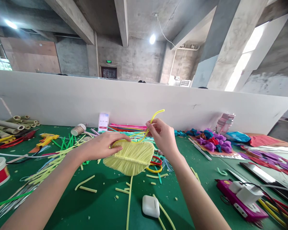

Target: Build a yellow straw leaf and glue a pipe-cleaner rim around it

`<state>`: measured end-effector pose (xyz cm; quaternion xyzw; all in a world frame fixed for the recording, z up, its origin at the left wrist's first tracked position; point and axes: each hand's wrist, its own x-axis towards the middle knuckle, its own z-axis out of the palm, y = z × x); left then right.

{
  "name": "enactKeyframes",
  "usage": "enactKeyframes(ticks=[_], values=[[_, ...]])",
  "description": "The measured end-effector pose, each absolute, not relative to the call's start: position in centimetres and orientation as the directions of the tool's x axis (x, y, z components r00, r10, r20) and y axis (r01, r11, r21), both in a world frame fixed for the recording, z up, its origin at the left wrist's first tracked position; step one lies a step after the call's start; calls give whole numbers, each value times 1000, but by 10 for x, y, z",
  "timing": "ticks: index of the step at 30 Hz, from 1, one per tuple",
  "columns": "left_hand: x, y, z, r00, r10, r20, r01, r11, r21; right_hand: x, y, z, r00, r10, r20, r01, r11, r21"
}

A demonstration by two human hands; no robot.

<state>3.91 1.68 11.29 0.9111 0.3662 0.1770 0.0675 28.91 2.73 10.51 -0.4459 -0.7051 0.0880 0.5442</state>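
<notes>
My left hand (103,145) grips the upper left edge of a pale yellow leaf-shaped piece made of pipe cleaners (131,156), held just above the green table (98,198). Its long stem hangs down toward me. My right hand (162,135) pinches a bright yellow pipe cleaner (156,114) that curves up and right above the fingers and runs along the top edge of the leaf shape. Both hands are closed.
Cut yellow pieces (86,188) and a white earbud case (150,206) lie in front. Green and yellow stems, a yellow glue gun (46,139) and paper rolls (14,123) are left. Purple and blue fuzzy pieces (216,140) and a magenta tool (240,196) are right. A white partition (134,99) backs the table.
</notes>
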Motion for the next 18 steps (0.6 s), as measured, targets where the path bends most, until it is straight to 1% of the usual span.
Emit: enactKeyframes(ticks=[6,10,18], values=[[40,21,109,695,666,271,615,-746,258,287,27,104,-28,723,690,533,595,-602],[40,21,109,685,678,266,624,-735,266,286,27,104,-33,722,692,532,598,-599],[41,18,111,656,704,271,630,-709,318,285,26,105,-29,717,696,526,603,-600]])
